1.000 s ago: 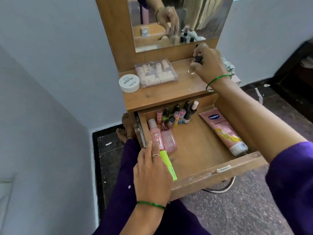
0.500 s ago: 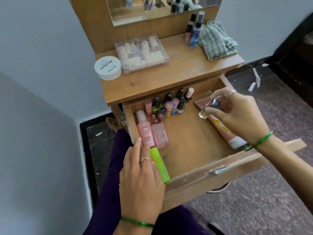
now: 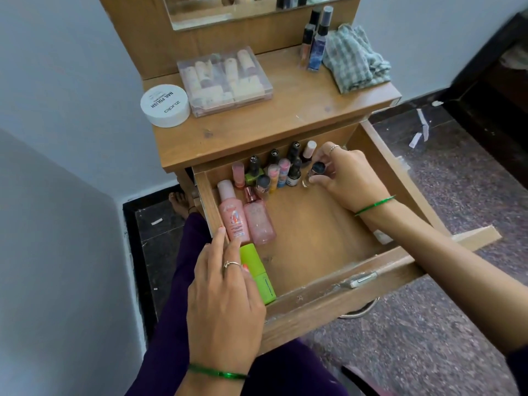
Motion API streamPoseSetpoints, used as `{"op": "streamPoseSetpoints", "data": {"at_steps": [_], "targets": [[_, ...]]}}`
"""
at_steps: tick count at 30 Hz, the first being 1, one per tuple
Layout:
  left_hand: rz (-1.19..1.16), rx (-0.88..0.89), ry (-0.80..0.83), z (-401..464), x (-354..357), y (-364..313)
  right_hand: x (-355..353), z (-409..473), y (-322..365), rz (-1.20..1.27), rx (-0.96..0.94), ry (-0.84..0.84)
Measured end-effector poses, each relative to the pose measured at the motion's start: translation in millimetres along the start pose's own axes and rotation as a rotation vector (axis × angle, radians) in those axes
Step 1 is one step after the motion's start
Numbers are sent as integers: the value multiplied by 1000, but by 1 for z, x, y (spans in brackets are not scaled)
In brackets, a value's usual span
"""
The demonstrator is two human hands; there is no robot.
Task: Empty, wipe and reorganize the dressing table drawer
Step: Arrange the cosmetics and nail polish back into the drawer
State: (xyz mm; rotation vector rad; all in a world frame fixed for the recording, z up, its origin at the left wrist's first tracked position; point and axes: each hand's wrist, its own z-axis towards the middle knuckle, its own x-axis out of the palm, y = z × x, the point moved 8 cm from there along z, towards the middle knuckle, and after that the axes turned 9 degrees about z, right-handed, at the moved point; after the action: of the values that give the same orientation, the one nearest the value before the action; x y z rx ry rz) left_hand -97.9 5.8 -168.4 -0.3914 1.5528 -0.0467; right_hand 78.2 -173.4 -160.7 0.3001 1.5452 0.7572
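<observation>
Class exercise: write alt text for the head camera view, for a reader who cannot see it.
A person's right hand sets a small dark-capped bottle beside upright nail polishes at the back of an open wooden drawer. The left hand rests on a green tube near two pink bottles.

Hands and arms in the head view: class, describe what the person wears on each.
Left hand: a silver ring on one finger, a thin green bangle at the wrist. Right hand: a ring too, and a matching green bangle. Both forearms are bare.
</observation>
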Motion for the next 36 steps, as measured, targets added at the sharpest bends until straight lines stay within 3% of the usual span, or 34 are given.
{"op": "streamPoseSetpoints", "data": {"at_steps": [36], "targets": [[21,7,4,-1,1,0,4,3,-7,81,32,-71]]}}
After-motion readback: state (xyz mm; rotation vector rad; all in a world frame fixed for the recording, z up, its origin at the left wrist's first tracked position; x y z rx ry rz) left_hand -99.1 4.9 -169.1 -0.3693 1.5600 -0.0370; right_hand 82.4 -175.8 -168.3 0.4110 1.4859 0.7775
